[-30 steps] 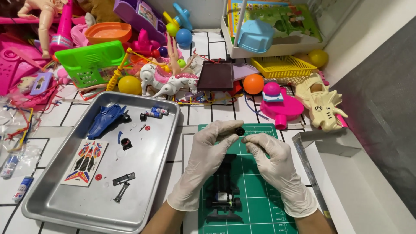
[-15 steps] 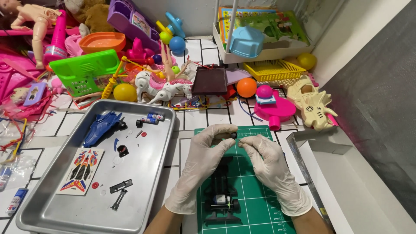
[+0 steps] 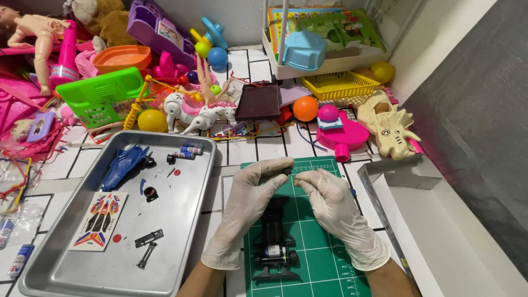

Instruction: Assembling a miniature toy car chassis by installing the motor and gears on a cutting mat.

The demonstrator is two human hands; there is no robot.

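Both hands sit over the green cutting mat, with the black toy car frame between the wrists filling the mat's middle. To the left, the metal tray lies just beside the mat — its rim stands in the way, though bare floor shows among the small parts inside. To the right, the white box crowds the mat's edge. Beyond the fingertips a strip of tiled tabletop stays open before the heap of toys — a solid barrier across the back.
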